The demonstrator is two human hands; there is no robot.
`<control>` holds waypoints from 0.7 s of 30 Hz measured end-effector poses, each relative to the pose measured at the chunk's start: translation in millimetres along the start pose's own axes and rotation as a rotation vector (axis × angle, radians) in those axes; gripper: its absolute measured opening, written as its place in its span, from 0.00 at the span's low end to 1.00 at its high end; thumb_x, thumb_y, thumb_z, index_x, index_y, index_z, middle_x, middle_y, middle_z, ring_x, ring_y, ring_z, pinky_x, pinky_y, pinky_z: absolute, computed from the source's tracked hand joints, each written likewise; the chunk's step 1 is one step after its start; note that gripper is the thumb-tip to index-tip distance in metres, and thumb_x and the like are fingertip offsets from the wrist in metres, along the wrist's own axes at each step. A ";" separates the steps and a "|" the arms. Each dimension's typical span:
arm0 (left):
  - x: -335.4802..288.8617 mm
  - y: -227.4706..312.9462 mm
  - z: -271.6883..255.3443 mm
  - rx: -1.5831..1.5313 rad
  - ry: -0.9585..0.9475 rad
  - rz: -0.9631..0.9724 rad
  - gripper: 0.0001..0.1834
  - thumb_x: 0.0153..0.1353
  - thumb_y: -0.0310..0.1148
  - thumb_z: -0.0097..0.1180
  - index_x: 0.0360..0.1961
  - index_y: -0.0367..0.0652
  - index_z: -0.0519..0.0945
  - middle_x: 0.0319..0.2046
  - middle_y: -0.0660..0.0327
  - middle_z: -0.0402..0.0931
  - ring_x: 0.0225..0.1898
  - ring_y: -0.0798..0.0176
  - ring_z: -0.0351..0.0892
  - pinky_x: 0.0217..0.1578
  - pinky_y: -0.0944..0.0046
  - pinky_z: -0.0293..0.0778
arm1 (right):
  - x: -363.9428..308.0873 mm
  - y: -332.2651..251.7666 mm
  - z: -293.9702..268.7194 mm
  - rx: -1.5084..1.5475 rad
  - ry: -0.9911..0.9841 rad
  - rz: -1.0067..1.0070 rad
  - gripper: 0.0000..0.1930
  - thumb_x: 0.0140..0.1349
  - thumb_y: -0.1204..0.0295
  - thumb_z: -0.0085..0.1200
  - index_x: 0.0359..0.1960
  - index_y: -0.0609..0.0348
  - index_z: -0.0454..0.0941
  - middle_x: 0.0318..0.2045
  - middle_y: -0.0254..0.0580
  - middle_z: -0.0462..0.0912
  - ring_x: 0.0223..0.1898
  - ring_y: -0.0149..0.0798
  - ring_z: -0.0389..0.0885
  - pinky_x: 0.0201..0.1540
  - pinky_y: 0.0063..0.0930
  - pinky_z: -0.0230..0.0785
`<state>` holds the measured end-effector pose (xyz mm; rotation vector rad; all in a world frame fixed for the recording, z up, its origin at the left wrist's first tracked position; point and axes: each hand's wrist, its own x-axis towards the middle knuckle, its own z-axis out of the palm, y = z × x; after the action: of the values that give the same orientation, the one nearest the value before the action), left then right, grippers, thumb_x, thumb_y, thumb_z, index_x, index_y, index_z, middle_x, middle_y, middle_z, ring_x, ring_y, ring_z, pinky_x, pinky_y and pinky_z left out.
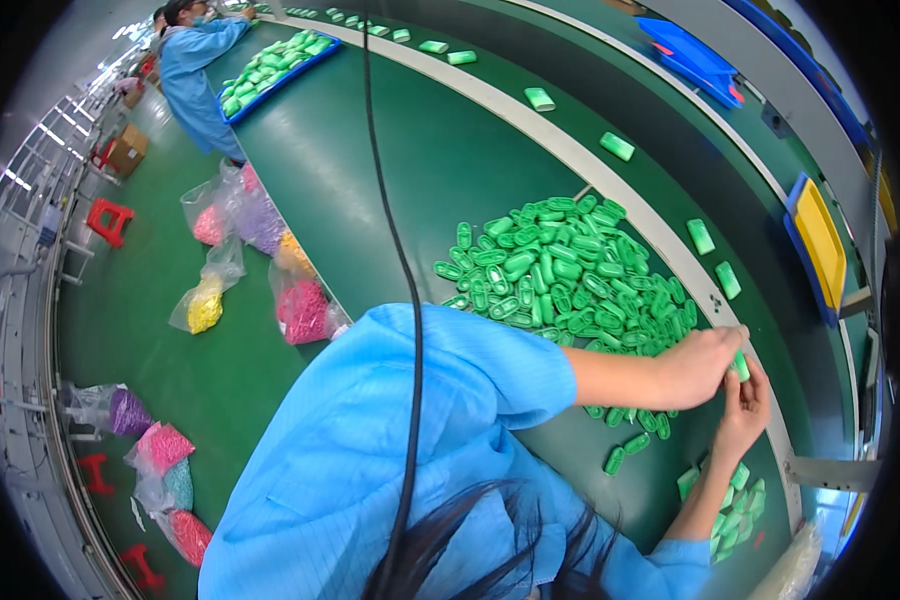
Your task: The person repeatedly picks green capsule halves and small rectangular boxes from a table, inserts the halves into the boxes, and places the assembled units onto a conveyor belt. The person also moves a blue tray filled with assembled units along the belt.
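At the right side of the table, my left hand [705, 364] and my right hand [744, 408] meet with bent fingers. Between them is a small green plastic case [741, 366], gripped from both sides and partly covered by fingers. Left of the hands spreads a big heap of green oval plastic shells [560, 265], many with their hollow side up. My left forearm crosses over the heap's near edge. Beside my right forearm lies a smaller pile of green-and-white pieces [738, 515].
Beyond the pale table rim [660, 245], a dark conveyor belt [660, 185] carries spaced green pieces. A yellow tray [820, 238] and a blue tray [685, 50] stand past it. Far left, a co-worker [195, 75] is near a filled blue tray [275, 75]. A black cable [385, 200] hangs across.
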<state>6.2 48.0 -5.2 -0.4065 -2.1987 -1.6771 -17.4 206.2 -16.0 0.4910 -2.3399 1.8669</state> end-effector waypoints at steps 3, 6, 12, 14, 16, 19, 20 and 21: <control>-6.6 -4.8 3.3 0.110 -0.012 0.090 0.18 0.49 0.20 0.47 0.43 0.26 0.65 0.41 0.38 0.68 0.39 0.36 0.74 0.38 0.48 0.72 | -7.1 1.0 0.9 -0.205 0.012 -0.034 0.16 0.59 0.82 0.52 0.49 0.71 0.71 0.40 0.44 0.78 0.41 0.30 0.77 0.43 0.20 0.71; -1.8 -9.3 -0.6 0.150 -0.060 0.143 0.25 0.49 0.19 0.47 0.51 0.24 0.62 0.45 0.36 0.66 0.42 0.35 0.73 0.40 0.49 0.74 | -6.4 -9.9 7.8 -0.331 0.029 -0.138 0.17 0.59 0.81 0.53 0.50 0.69 0.71 0.39 0.42 0.78 0.39 0.28 0.77 0.43 0.19 0.69; 9.5 -5.7 -10.4 0.178 -0.107 0.212 0.27 0.50 0.31 0.55 0.52 0.30 0.66 0.50 0.39 0.65 0.57 0.38 0.61 0.51 0.45 0.64 | 84.8 70.2 -36.5 -0.174 0.035 0.069 0.15 0.60 0.76 0.52 0.49 0.68 0.72 0.37 0.40 0.79 0.39 0.28 0.76 0.41 0.19 0.69; -1.7 7.3 -18.7 0.355 -0.551 0.299 0.31 0.49 0.41 0.58 0.53 0.35 0.69 0.53 0.44 0.64 0.60 0.41 0.57 0.53 0.39 0.59 | 102.9 84.5 -54.5 -0.269 0.040 0.237 0.16 0.60 0.74 0.53 0.50 0.67 0.72 0.39 0.41 0.79 0.40 0.29 0.76 0.42 0.19 0.68; -29.7 7.1 -17.7 0.413 -0.842 0.471 0.32 0.47 0.51 0.58 0.50 0.43 0.73 0.53 0.48 0.65 0.61 0.43 0.56 0.55 0.31 0.51 | 113.4 79.0 -60.8 -0.427 0.058 0.401 0.18 0.60 0.71 0.53 0.51 0.66 0.72 0.41 0.41 0.78 0.41 0.30 0.76 0.43 0.21 0.68; -76.6 -5.7 -28.7 0.432 -0.811 0.680 0.30 0.47 0.56 0.57 0.48 0.49 0.77 0.53 0.50 0.66 0.63 0.43 0.52 0.59 0.27 0.38 | 109.5 85.8 -90.7 -0.578 0.047 0.013 0.19 0.61 0.69 0.53 0.52 0.64 0.72 0.43 0.43 0.79 0.42 0.32 0.76 0.45 0.24 0.67; -84.1 -7.9 -32.2 0.470 -0.809 0.724 0.30 0.48 0.56 0.57 0.48 0.50 0.77 0.54 0.49 0.66 0.64 0.42 0.51 0.60 0.27 0.35 | 101.1 77.4 -104.8 -0.593 0.050 0.031 0.19 0.61 0.68 0.53 0.52 0.64 0.72 0.46 0.45 0.78 0.45 0.34 0.75 0.49 0.25 0.66; -89.6 -15.2 -30.0 0.468 -0.732 0.716 0.29 0.48 0.56 0.56 0.48 0.50 0.77 0.54 0.49 0.66 0.64 0.42 0.51 0.60 0.27 0.35 | 87.0 52.1 -117.8 -0.619 0.050 0.053 0.19 0.61 0.68 0.53 0.53 0.64 0.72 0.48 0.46 0.77 0.48 0.35 0.74 0.52 0.26 0.64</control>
<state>83.2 13.4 -50.2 -1.6195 -2.3449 -0.6463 -129.4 313.9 -11.6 0.3019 -2.7229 1.0495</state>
